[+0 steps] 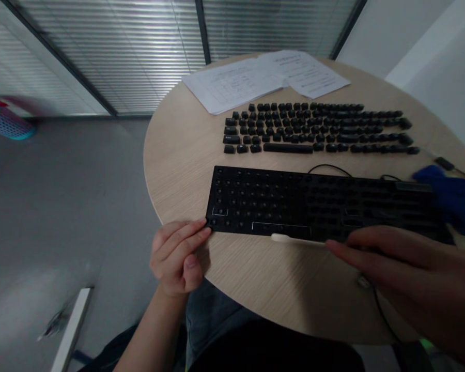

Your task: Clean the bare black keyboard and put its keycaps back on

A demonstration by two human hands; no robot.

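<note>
A black keyboard base with its keycaps off lies on the round wooden table. My left hand is at its lower left corner, fingers close together and fingertips pressed on the corner, thumb folded below. My right hand pinches a cotton swab by its thin stick. The swab's white tip points left and lies along the keyboard's front edge, below the long outlined space bar slot. Whether the tip touches the edge, I cannot tell. Behind the base, loose black keycaps are laid out in keyboard order.
Printed sheets lie at the table's far side. On the right are a blue cloth and a small dark object with a thin shaft. A cable runs under my right hand. A basket stands on the floor at left.
</note>
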